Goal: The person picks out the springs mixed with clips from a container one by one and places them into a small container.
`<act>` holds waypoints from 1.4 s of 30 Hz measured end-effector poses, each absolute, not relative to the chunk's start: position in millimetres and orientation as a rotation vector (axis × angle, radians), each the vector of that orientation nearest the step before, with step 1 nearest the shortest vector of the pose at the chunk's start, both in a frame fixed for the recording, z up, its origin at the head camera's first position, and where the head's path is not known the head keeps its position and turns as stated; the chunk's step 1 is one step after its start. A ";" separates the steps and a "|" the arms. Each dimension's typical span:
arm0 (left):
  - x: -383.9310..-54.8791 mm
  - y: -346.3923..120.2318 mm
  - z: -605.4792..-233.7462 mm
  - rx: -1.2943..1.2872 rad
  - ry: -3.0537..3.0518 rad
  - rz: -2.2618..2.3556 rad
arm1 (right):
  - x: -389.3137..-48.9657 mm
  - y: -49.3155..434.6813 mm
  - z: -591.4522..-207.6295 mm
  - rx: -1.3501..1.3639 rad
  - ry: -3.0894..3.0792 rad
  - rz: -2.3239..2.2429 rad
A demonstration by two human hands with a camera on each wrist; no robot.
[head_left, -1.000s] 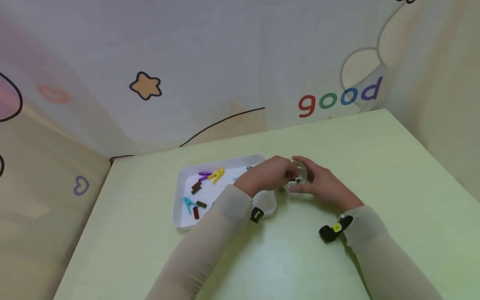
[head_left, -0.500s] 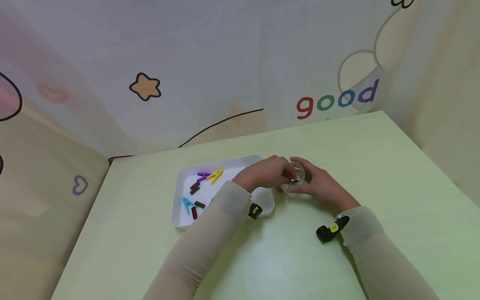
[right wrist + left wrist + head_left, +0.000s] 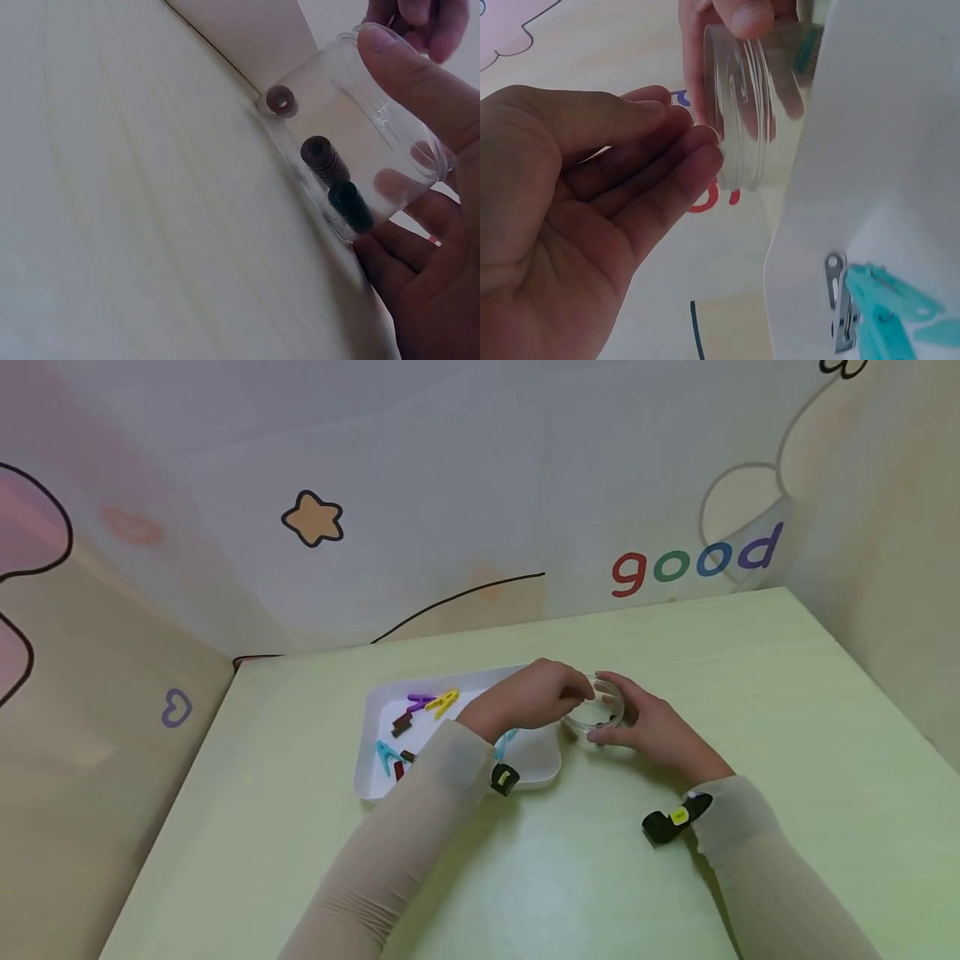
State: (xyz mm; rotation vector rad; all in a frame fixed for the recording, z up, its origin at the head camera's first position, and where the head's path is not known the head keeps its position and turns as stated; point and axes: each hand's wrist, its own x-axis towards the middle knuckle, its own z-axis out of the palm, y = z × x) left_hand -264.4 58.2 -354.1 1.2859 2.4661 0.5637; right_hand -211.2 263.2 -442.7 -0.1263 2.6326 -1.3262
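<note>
My right hand [image 3: 652,731] grips a clear round jar [image 3: 352,90] from the side, thumb and fingers around its wall near the mouth. Inside the jar, at its bottom, lie small coil springs: a reddish-brown one [image 3: 282,100], a dark brown one [image 3: 326,160] and a dark green one [image 3: 350,206]. Just over the jar's mouth is my left hand [image 3: 528,697], its fingertips close to the rim. In the left wrist view its fingers are gently bent with the thumb near them, and nothing shows between them.
Left of the jar, a white tray [image 3: 362,777] sits partly under my left arm. It holds a purple clip [image 3: 418,702], a yellow clip [image 3: 444,702], light blue clips [image 3: 385,755], brown springs [image 3: 402,723] and a silver metal clip [image 3: 841,300]. A printed curtain stands behind the table.
My left hand has drawn its fingers up out of the jar and slightly left, to above the rim. The right hand keeps its hold on the jar. The head view has shifted a little.
</note>
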 end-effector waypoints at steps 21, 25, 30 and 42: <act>-269.0 8.7 -352.3 1.117 2.550 0.625 | -213.6 263.2 -444.8 -0.115 2.604 -1.336; -269.6 -1.8 -352.1 1.053 2.556 0.607 | -215.6 261.6 -445.1 -0.130 2.639 -1.279; -269.9 -13.3 -350.3 0.997 2.573 0.615 | -215.7 261.6 -444.3 -0.125 2.644 -1.272; -274.7 -35.9 -347.5 0.918 2.624 0.558 | -214.7 260.9 -442.7 -0.122 2.634 -1.292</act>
